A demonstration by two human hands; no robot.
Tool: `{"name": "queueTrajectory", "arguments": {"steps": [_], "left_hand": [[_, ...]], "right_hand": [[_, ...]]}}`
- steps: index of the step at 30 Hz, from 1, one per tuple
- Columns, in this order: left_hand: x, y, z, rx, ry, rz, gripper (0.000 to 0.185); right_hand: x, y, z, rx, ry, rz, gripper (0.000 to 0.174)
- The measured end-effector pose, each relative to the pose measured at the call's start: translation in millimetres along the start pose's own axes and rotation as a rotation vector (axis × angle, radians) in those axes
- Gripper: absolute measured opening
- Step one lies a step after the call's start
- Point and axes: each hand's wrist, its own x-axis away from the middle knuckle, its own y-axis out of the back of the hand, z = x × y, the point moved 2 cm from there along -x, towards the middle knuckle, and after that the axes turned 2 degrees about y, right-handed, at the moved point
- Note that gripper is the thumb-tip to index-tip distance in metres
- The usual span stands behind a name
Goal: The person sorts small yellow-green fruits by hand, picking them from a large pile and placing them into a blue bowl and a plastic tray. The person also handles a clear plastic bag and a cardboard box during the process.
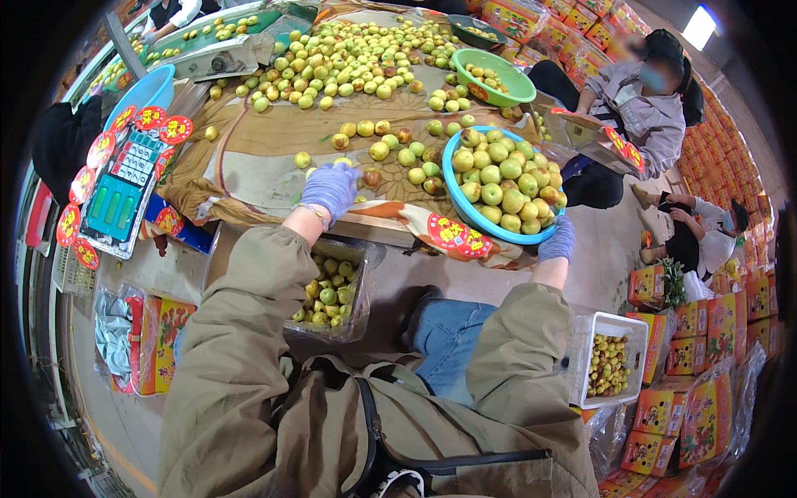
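My left hand [331, 188], in a lavender knit glove, is palm down over the blanket-covered table, among a few loose green jujubes [380, 150]. Its fingers point away from me, and what lies under them is hidden. My right hand [556, 239], gloved the same way, holds the near right rim of a light blue plastic basin [456, 210]. Jujubes [507, 177] with brown-red patches are heaped in that basin, at the table's front right. Below my left forearm, a plastic-lined box [361, 305] holds more jujubes.
A large pile of jujubes [348, 59] covers the table's far side, beside a green basin [498, 84]. A digital scale [118, 196] with red stickers stands left. A white crate [607, 324] of jujubes is at right, near stacked cartons [654, 411]. A masked co-worker [635, 118] sits right.
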Motion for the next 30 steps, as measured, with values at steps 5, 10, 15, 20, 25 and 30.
{"name": "queueTrajectory", "arguments": {"steps": [5, 10, 15, 20, 25, 30], "left_hand": [[-7, -33, 50, 0.072, 0.025, 0.224, 0.028], [18, -1, 51, 0.035, 0.132, 0.28, 0.041], [70, 10, 76, 0.392, -0.033, -0.084, 0.029], [147, 17, 109, 0.743, 0.019, -0.242, 0.032], [144, 28, 109, 0.98, 0.061, -0.252, 0.029], [148, 19, 110, 1.181, 0.031, -0.239, 0.024]], "right_hand": [[63, -38, 50, 0.563, 0.871, -0.514, 0.036], [108, -122, 53, 0.56, 1.121, 0.201, 0.035], [96, -219, 31, 1.345, 0.869, 0.497, 0.043], [61, -248, 13, 2.156, 0.68, 0.655, 0.048], [101, -248, 11, 1.173, 0.928, 0.7, 0.041], [311, -234, -21, -0.032, -0.186, 1.108, 0.043]]}}
